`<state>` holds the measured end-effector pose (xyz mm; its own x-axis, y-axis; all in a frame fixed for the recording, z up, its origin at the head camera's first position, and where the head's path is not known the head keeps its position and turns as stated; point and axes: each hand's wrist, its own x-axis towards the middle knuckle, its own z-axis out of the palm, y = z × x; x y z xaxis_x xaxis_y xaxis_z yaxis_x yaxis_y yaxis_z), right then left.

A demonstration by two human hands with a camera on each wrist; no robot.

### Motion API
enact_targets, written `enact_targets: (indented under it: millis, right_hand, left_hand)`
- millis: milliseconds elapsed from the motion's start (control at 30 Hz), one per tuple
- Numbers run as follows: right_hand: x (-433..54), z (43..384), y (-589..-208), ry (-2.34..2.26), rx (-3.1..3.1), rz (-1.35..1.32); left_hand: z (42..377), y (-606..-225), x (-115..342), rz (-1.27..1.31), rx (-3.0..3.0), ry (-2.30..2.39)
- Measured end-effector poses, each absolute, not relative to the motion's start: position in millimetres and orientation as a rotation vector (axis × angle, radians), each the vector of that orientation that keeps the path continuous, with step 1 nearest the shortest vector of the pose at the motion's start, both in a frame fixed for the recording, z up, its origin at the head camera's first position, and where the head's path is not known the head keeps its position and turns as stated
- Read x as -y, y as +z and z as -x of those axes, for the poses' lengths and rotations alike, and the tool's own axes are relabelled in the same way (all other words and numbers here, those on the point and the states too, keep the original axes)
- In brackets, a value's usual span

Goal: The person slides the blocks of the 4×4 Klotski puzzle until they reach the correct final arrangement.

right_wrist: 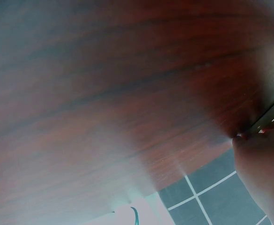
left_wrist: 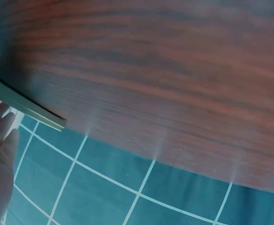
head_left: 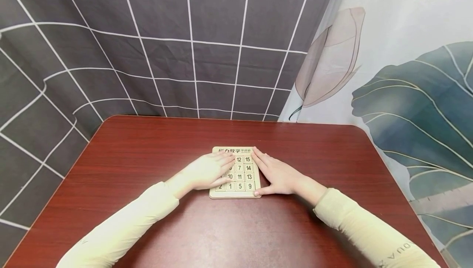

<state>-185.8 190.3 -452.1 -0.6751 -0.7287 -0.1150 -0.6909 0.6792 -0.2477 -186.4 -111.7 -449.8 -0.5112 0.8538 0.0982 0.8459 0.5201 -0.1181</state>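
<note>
In the head view a number sliding puzzle (head_left: 235,194) lies flat on the table. It is a pale board with rows of numbered square tiles and dark printed characters along its top. My left hand (head_left: 208,171) rests over the puzzle's left side with its fingers extended, hiding several tiles. Along the right edge is my right hand (head_left: 282,175), its fingers straight towards the upper right corner and its thumb touching the lower right corner. Part of the left hand also shows beside the board's edge (left_wrist: 33,110) in the left wrist view. The right wrist view shows the right hand dimly against the board.
The reddish-brown wooden table (head_left: 155,136) extends around the puzzle on all sides. Behind it hangs a dark grey curtain (head_left: 218,17) with a white grid. To the right is a pale curtain (head_left: 388,26) printed with large leaves.
</note>
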Motion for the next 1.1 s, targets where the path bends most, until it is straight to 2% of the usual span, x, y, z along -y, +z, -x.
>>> enact_targets:
  millis: [267, 700, 1100]
  right_hand:
    - [-191, 185, -453, -0.269, -2.692, 1.161]
    - [-190, 186, -451, -0.256, -2.692, 1.154]
    - [-189, 186, -451, -0.256, -2.691, 1.173]
  left_hand:
    - [190, -450, 114, 1.468, 2.628, 0.073]
    - [184, -448, 160, 1.381, 2.645, 0.028]
    - [180, -444, 147, 1.405, 2.631, 0.013]
